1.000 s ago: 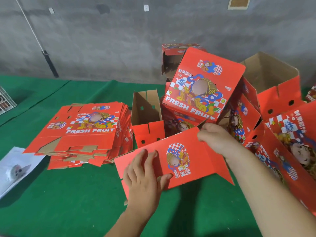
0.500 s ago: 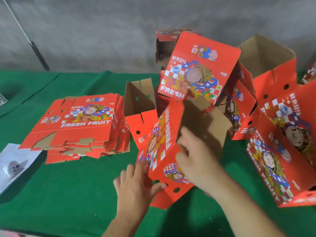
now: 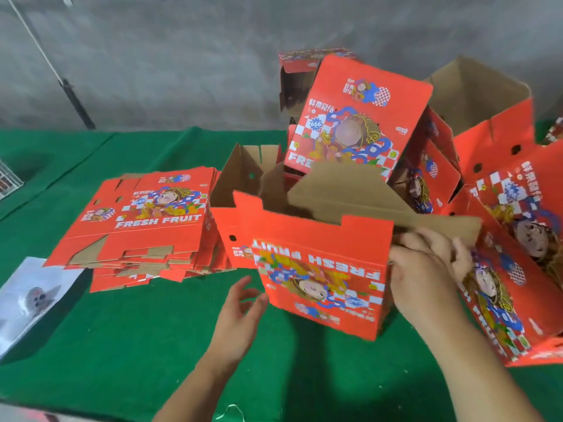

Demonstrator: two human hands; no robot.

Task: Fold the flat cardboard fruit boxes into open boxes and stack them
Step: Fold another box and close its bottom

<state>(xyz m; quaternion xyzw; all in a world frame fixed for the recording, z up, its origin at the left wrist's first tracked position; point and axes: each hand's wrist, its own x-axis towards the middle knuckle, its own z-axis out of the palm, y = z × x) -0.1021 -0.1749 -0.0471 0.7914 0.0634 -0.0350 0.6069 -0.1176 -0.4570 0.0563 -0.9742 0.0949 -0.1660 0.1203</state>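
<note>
A red fruit box stands opened up on the green table, its "FRESH FRUIT" print upside down toward me and brown flaps sticking up behind. My right hand grips its right end, fingers curled over a brown flap. My left hand hovers open at the box's lower left corner, just off the cardboard. A stack of flat red boxes lies to the left.
A heap of folded red boxes fills the back and right, one large box lying close by my right arm. A white printed sheet lies at the left table edge. Green cloth covers the table before a grey wall.
The box went from a flat sheet to an opened, upright shape, turned so its printed side faces me. My left hand came off it; my right hand shifted to its right end.
</note>
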